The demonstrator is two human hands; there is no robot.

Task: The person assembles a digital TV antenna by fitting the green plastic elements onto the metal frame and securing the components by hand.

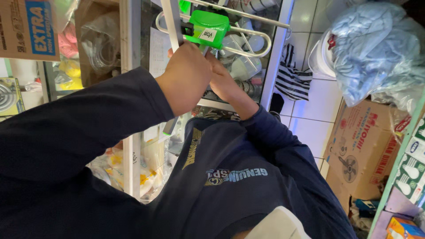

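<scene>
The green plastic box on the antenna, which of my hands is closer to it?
Left. Your left hand grips the metal bar just under the green box; your right hand sits a little lower, right of it.

Both hands meet at the antenna (208, 33) at twelve o'clock; the bundled bag (376, 48) sits at two, above the cardboard box (363, 146) at three.

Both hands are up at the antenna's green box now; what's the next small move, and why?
Probably keep the left hand braced on the square metal boom while the right hand works just beneath the green box. The fingers there are hidden, so a steady frame seems safest.
</scene>
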